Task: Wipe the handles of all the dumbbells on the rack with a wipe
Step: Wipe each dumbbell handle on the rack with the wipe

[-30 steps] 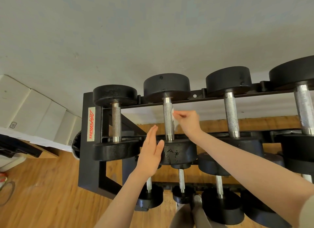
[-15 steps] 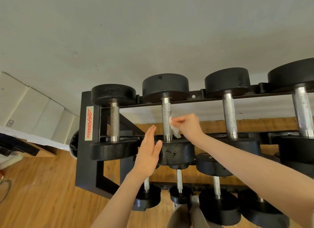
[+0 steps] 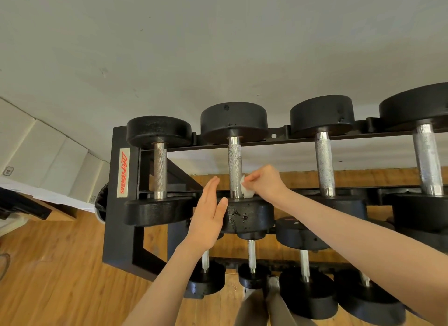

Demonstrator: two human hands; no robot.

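A black dumbbell rack (image 3: pixel 114 204) holds several dumbbells with knurled steel handles on its top tier. My right hand (image 3: pixel 265 182) pinches a small white wipe (image 3: pixel 246 189) against the lower right side of the second dumbbell's handle (image 3: pixel 234 163), just above its near black head (image 3: pixel 247 216). My left hand (image 3: pixel 209 214) is flat with straight fingers, resting against the left side of that near head. The first handle (image 3: pixel 160 170), third handle (image 3: pixel 324 163) and fourth handle (image 3: pixel 426 155) stand untouched.
A lower tier carries several smaller dumbbells (image 3: pixel 252 274) below my arms. White boxes (image 3: pixel 43 160) sit to the left on the wooden floor (image 3: pixel 53 277). A grey wall (image 3: pixel 218 46) stands behind the rack. My legs (image 3: pixel 261 308) are at the bottom edge.
My right hand slid the wipe down the second handle from near its top to its lower end. My left hand stayed against the near head.
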